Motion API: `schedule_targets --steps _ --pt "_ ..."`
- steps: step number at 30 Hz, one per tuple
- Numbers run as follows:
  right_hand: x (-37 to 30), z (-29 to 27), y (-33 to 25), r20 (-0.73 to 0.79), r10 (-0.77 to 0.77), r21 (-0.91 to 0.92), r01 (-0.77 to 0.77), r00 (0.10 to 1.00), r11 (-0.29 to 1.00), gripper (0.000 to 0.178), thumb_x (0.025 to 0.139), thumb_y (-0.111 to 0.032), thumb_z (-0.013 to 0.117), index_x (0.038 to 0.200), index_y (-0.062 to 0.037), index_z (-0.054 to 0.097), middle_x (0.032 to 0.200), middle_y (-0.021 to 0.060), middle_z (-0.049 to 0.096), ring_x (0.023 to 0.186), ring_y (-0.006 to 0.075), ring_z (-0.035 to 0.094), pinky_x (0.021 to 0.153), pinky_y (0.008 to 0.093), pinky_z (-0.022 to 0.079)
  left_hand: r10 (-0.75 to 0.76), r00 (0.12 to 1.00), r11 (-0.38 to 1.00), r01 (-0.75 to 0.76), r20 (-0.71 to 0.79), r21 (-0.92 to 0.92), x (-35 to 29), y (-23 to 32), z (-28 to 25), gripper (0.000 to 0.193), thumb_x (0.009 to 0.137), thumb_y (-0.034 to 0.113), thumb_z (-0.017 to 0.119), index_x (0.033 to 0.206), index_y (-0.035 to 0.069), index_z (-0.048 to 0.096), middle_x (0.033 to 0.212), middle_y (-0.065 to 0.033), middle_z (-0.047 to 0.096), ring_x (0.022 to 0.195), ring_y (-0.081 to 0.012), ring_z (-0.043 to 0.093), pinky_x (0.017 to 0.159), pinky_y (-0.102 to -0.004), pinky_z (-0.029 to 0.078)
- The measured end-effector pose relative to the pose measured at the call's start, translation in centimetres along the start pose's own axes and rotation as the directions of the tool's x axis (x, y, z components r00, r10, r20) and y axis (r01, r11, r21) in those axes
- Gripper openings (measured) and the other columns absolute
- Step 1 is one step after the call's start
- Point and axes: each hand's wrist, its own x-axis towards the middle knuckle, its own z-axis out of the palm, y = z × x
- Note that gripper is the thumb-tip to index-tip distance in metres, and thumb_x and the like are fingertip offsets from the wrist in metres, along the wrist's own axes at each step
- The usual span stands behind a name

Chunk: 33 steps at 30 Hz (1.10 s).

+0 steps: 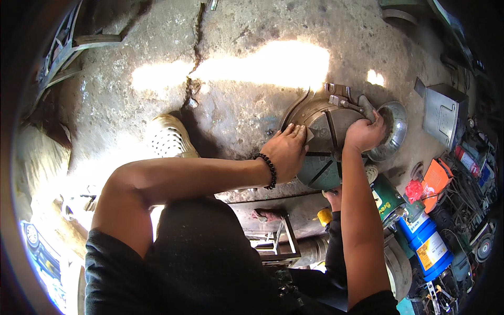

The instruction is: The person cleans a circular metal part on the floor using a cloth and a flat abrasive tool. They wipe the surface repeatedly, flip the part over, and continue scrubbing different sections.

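A large round slotted metal disc (317, 122), like a machine chuck or faceplate, lies on the floor in front of me. My left hand (286, 153), with a dark bead bracelet at its wrist, rests at the left of the disc, fingers closed on a small flat grey piece (310, 135). My right hand (363, 134) is closed at the far right edge, around a grey rounded piece (366, 107) whose kind I cannot tell. A metal jaw-like block (340, 101) sits at the disc's far rim. The palms are hidden.
A shiny metal bowl (397, 127) stands right of the disc. Near it are a metal box (442, 114), a green can (386, 197), a blue bucket (431, 252) and an orange container (437, 181). What looks like another person's hand (334, 199) shows near the disc. A crack (197, 39) crosses the concrete.
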Motion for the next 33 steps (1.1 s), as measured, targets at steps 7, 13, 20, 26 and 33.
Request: schedule_targets --steps 7,13,20,26,33 --pt "-0.3 -0.1 -0.2 -0.020 -0.026 0.023 0.026 0.999 0.999 0.033 0.081 -0.003 0.051 0.106 -0.0090 0.071 0.108 0.0153 0.066 0.105 0.0390 0.061 0.091 0.0532 0.046 0.017 0.999 0.997 -0.020 -0.045 -0.070 -0.9 -1.1 0.8 0.055 0.103 0.023 0.042 0.146 -0.010 0.037 0.148 -0.0296 0.046 0.142 -0.0433 0.040 0.118 -0.0515 0.033" --pt "0.1 0.0 -0.6 -0.032 -0.017 0.015 0.017 0.999 1.000 0.032 0.080 -0.003 0.051 0.105 -0.0091 0.072 0.107 0.0160 0.066 0.104 0.0398 0.061 0.091 0.0540 0.045 0.013 1.000 0.999 -0.013 -0.012 -0.049 0.5 -1.4 0.6 0.053 0.102 0.021 0.044 0.144 -0.010 0.038 0.146 -0.0304 0.047 0.142 -0.0425 0.039 0.117 -0.0500 0.035" --pt "0.2 -0.1 -0.2 -0.036 -0.042 0.006 0.042 0.998 0.999 0.032 0.078 -0.001 0.052 0.103 -0.0076 0.072 0.107 0.0169 0.067 0.103 0.0401 0.062 0.090 0.0530 0.047 -0.075 0.993 0.962 0.097 0.096 -0.256 -0.1 -0.6 -1.1 0.050 0.100 0.017 0.049 0.142 -0.007 0.038 0.122 -0.0342 0.060 0.110 -0.0490 0.060 0.095 -0.0536 0.048" --pt "-0.2 0.4 0.5 -0.061 -0.063 -0.011 0.062 0.996 0.998 0.031 0.078 -0.001 0.052 0.101 -0.0072 0.072 0.105 0.0167 0.067 0.100 0.0403 0.063 0.090 0.0526 0.048 -0.194 0.963 0.921 0.244 0.186 -0.305 -1.4 0.2 -0.5 0.057 0.098 0.018 0.050 0.147 -0.008 0.037 0.126 -0.0337 0.060 0.115 -0.0483 0.059 0.101 -0.0493 0.047" --pt "-0.3 0.2 0.8 -0.049 -0.055 0.013 0.056 0.997 0.998 0.033 0.078 0.001 0.052 0.102 -0.0073 0.072 0.104 0.0173 0.067 0.099 0.0410 0.063 0.089 0.0535 0.048 -0.230 0.937 0.906 0.305 0.263 -0.294 -1.8 0.1 -0.2 0.062 0.093 0.018 0.050 0.146 -0.010 0.037 0.127 -0.0334 0.060 0.118 -0.0463 0.059 0.104 -0.0471 0.046"
